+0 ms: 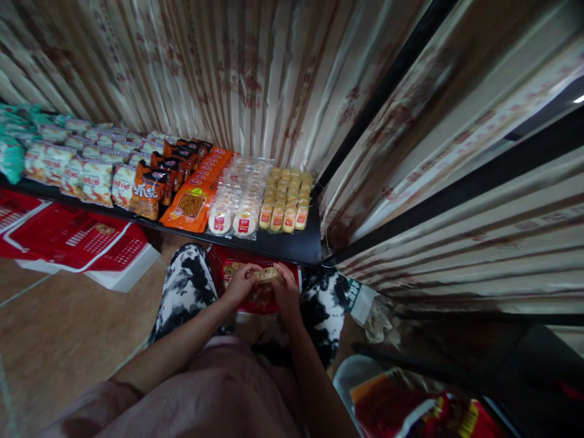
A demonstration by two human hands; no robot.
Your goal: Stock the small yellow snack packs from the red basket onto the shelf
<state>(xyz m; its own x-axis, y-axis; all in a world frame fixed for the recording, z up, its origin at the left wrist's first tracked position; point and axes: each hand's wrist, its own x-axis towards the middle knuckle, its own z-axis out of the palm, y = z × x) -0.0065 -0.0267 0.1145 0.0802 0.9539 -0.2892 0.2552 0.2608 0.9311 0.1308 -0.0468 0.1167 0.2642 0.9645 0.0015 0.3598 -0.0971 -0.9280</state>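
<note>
A small wrapped snack, pale yellow-brown, is held level between my two hands. My left hand pinches its left end, and my right hand grips its right end. Right below them a red basket stands between my knees, with more wrapped snacks inside, partly hidden by my hands. On the black shelf just beyond lie rows of small yellow packets and clear-wrapped round white crackers.
Farther left on the shelf are an orange bag, orange-and-black bags, white packets and teal bags. Red baskets stand below, at left. A pleated curtain hangs behind. Bagged goods sit at lower right.
</note>
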